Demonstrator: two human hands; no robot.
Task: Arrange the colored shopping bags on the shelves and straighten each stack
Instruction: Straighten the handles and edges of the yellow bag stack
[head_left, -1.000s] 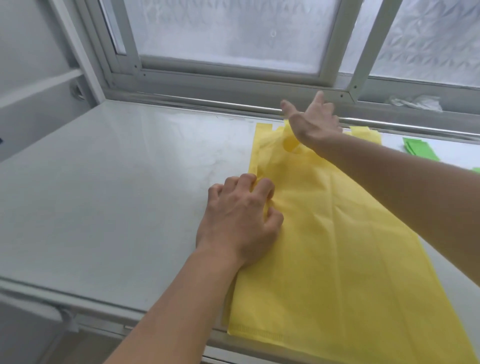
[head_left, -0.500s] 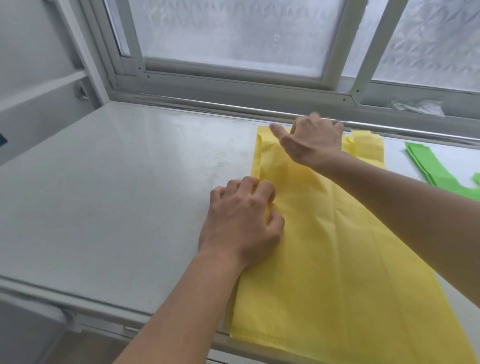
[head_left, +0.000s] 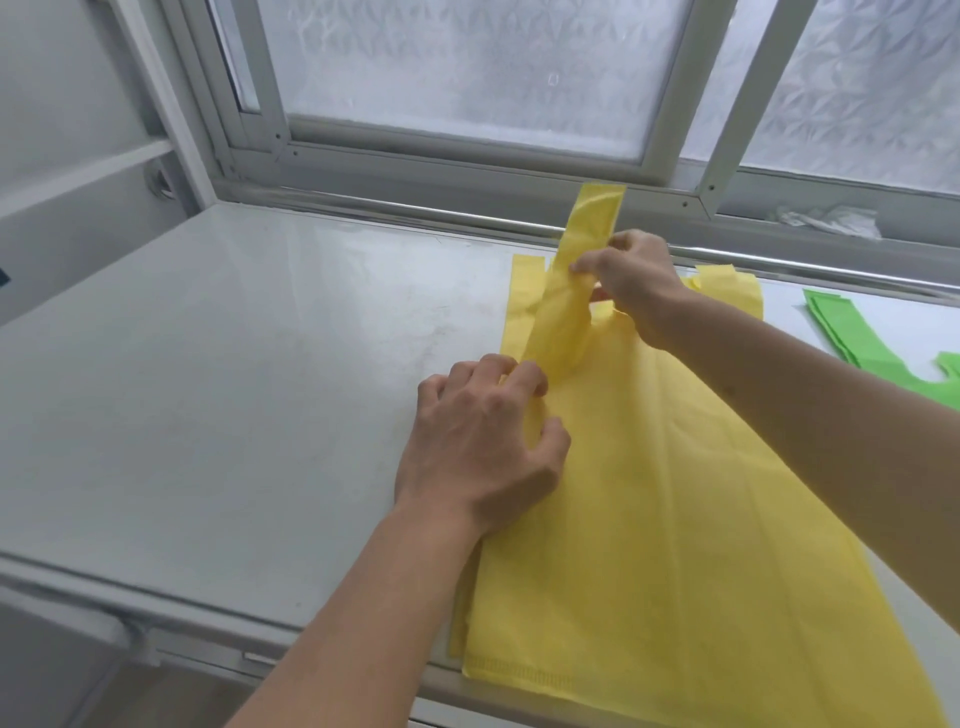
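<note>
A stack of yellow shopping bags (head_left: 675, 519) lies flat on the white shelf (head_left: 234, 389), handles toward the window. My right hand (head_left: 634, 280) pinches the left handle strap (head_left: 587, 249) of the top bag and holds it raised off the stack, its end standing up in front of the window frame. My left hand (head_left: 483, 447) rests on the stack's left edge with its fingers curled, pressing the yellow fabric down. A stack of green shopping bags (head_left: 872, 338) lies further right on the same shelf, partly cut off by the frame edge.
A window with a grey metal frame (head_left: 467, 166) and frosted glass runs along the back of the shelf. The shelf's metal front edge (head_left: 182, 613) passes below my forearms. A crumpled white scrap (head_left: 826, 218) sits on the sill at the right.
My right hand has closed on the left handle of the top yellow bag and lifted it upright. My left hand has stayed on the stack's left edge.
</note>
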